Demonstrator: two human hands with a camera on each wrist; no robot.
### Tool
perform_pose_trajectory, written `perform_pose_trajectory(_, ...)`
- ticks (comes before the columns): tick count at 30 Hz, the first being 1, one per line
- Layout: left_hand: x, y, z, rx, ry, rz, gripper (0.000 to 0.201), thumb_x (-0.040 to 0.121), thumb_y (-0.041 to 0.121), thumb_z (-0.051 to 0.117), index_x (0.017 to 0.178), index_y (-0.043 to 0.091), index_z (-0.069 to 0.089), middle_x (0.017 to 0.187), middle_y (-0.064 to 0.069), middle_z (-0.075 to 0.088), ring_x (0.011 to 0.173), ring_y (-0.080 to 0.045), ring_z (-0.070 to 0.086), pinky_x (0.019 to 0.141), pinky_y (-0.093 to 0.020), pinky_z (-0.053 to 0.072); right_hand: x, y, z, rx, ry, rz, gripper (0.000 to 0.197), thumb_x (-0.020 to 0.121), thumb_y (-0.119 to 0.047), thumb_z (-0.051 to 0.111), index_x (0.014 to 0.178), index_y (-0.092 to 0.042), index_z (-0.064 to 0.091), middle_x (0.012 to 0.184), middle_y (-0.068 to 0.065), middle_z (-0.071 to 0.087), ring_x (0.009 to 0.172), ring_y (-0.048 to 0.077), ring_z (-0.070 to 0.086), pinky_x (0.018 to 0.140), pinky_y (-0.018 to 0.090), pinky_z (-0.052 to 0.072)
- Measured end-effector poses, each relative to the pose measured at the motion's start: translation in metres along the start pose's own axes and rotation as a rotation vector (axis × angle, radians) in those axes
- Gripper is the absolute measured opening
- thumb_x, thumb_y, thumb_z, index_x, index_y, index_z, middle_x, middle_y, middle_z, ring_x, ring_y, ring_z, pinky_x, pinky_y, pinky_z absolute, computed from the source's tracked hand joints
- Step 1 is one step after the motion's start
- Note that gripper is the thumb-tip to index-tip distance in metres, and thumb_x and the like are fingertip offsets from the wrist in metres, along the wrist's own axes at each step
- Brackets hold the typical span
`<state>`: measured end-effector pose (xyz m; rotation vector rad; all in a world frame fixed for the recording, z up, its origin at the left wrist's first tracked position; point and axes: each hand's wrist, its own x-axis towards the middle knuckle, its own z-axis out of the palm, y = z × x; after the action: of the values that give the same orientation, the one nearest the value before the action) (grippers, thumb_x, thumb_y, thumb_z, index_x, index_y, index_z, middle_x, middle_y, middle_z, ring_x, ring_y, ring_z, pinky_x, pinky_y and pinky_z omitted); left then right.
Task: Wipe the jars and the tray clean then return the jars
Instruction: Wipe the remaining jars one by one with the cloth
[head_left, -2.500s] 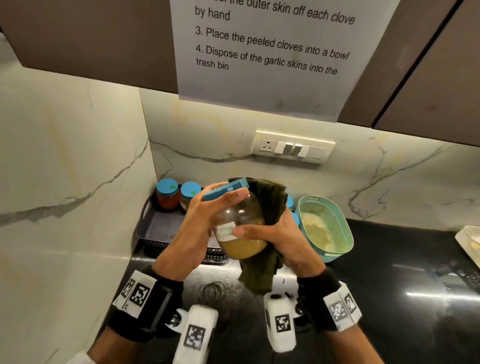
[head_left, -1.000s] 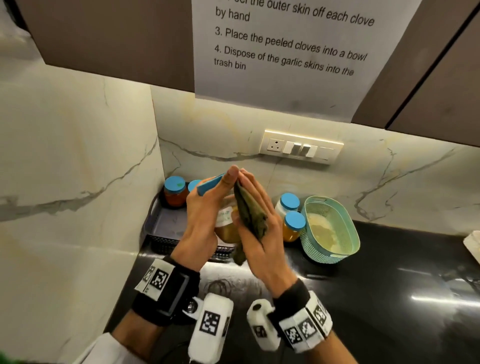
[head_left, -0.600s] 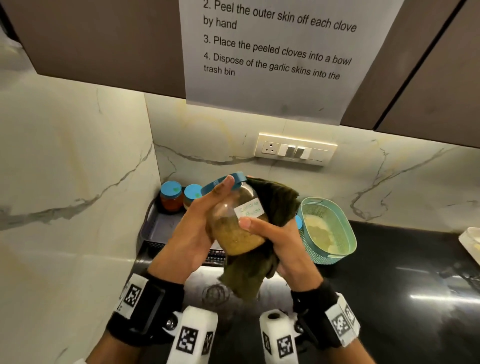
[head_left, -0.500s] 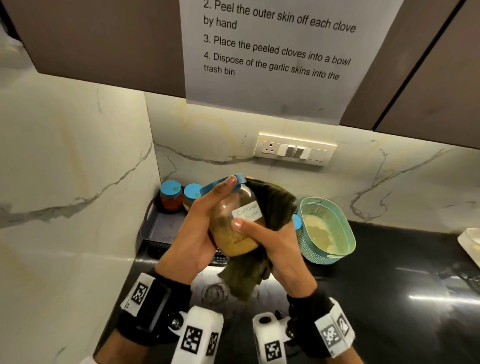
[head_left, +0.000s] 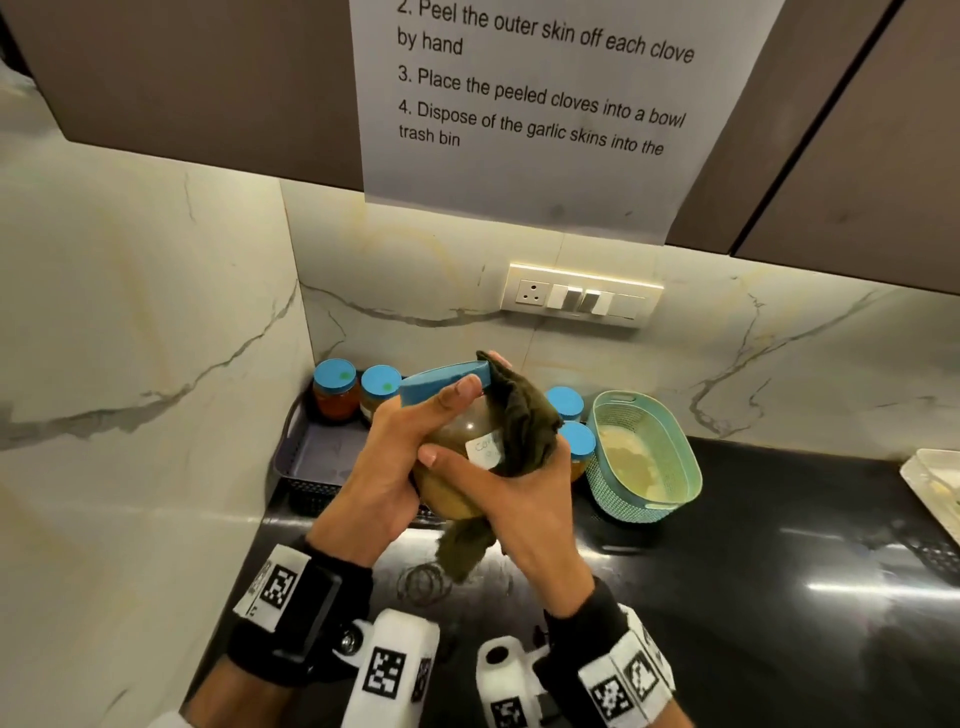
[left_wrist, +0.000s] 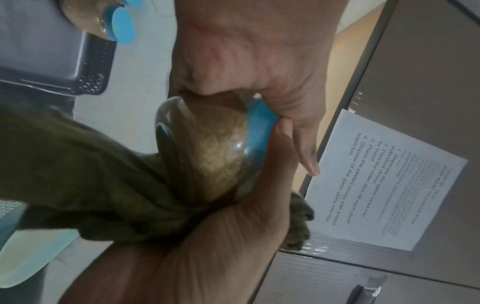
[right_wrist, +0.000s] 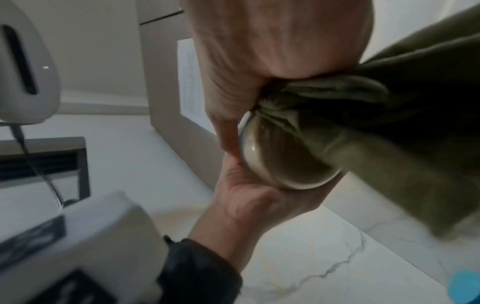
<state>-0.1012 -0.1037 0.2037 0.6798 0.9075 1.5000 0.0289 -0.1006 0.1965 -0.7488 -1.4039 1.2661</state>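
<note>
Jar (head_left: 457, 457) tilted, gripped by left hand (head_left: 387, 470), right hand (head_left: 524, 499) pressing cloth (head_left: 522, 423) around it

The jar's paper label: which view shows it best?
The head view. There the label faces the camera on the jar, half covered by the cloth and the right hand, its writing too small to read. The left wrist view shows only the jar's lid and glass side; the right wrist view only its base. Neither shows the label.

Cloth (head_left: 519, 421) wiped round jar (head_left: 457, 447); label turned rightward.
</note>
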Motion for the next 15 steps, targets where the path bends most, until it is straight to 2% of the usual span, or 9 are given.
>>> perform_pose_trajectory(2,0.0,0.0,-0.003,-0.056,-0.039,-0.014,0.081,0.038,0.054,0.101,0.105,0.016,0.078,0.107,-0.012,0.077,0.1,-0.028,0.075,0.081,-0.039,0.063,-0.002,0.0,0.003,-0.093,0.02,-0.193,0.073,0.077,0.001,0.09,0.142,-0.01,0.061,0.139,0.004,0.069,0.135,0.022,0.062,0.112,0.051,0.051)
perform_pose_trajectory(3,-0.001,-0.001,-0.003,-0.089,-0.054,-0.018,0.079,0.036,0.056,0.102,0.102,0.018,0.08,0.109,-0.012,0.076,0.102,-0.028,0.074,0.085,-0.041,0.062,-0.002,0.004,0.003,-0.166,0.033,-0.284,0.075,0.076,0.001,0.09,0.144,-0.007,0.059,0.147,0.006,0.063,0.143,0.023,0.054,0.116,0.053,0.046)
perform_pose_trajectory(5,-0.001,-0.003,-0.004,-0.097,-0.035,-0.008,0.079,0.033,0.058,0.102,0.098,0.02,0.081,0.107,-0.01,0.077,0.1,-0.026,0.075,0.084,-0.039,0.062,0.001,0.01,-0.001,-0.165,0.021,-0.306,0.072,0.076,0.003,0.089,0.141,-0.005,0.061,0.149,0.005,0.061,0.145,0.023,0.051,0.116,0.053,0.045)
perform_pose_trajectory(7,0.0,-0.004,-0.002,-0.052,-0.011,0.013,0.086,0.033,0.057,0.101,0.104,0.015,0.077,0.1,-0.008,0.078,0.093,-0.023,0.076,0.074,-0.033,0.062,0.005,0.003,-0.004,-0.082,-0.029,-0.172,0.063,0.075,0.007,0.089,0.131,-0.012,0.068,0.131,-0.006,0.074,0.129,0.014,0.066,0.105,0.038,0.056)
perform_pose_trajectory(9,0.001,-0.004,-0.005,-0.019,0.007,0.028,0.082,0.038,0.051,0.098,0.106,0.014,0.074,0.094,-0.005,0.079,0.086,-0.02,0.076,0.068,-0.027,0.061,0.005,0.005,-0.005,-0.096,-0.074,-0.086,0.057,0.072,0.007,0.09,0.117,-0.023,0.071,0.106,-0.019,0.079,0.106,0.002,0.074,0.089,0.02,0.059)
perform_pose_trajectory(10,0.0,-0.004,-0.006,-0.026,-0.002,0.027,0.078,0.038,0.05,0.099,0.104,0.015,0.076,0.094,-0.005,0.079,0.086,-0.02,0.076,0.068,-0.027,0.061,0.003,0.004,-0.002,-0.094,-0.069,-0.069,0.06,0.073,0.007,0.09,0.122,-0.019,0.069,0.11,-0.017,0.079,0.108,0.003,0.074,0.091,0.021,0.059)
perform_pose_trajectory(12,0.0,-0.005,-0.008,-0.065,-0.026,0.002,0.077,0.035,0.055,0.102,0.099,0.018,0.079,0.1,-0.008,0.078,0.093,-0.024,0.076,0.077,-0.034,0.062,0.0,0.001,0.003,-0.078,-0.005,-0.161,0.074,0.076,0.006,0.089,0.142,-0.007,0.059,0.137,-0.004,0.07,0.133,0.017,0.063,0.108,0.038,0.054)
perform_pose_trajectory(13,0.0,-0.006,-0.008,-0.086,-0.03,-0.011,0.079,0.035,0.057,0.101,0.1,0.019,0.079,0.104,-0.01,0.077,0.097,-0.026,0.075,0.081,-0.038,0.062,-0.003,0.005,0.003,-0.112,0.016,-0.249,0.077,0.077,0.004,0.088,0.146,-0.006,0.056,0.148,0.003,0.062,0.142,0.023,0.055,0.115,0.046,0.048)
perform_pose_trajectory(15,-0.002,-0.008,-0.007,-0.107,-0.004,-0.01,0.083,0.034,0.058,0.101,0.103,0.017,0.077,0.106,-0.009,0.077,0.099,-0.026,0.075,0.083,-0.039,0.062,-0.003,0.016,-0.002,-0.153,0.029,-0.319,0.073,0.078,-0.001,0.089,0.144,-0.005,0.058,0.152,0.009,0.057,0.147,0.028,0.048,0.118,0.051,0.044)
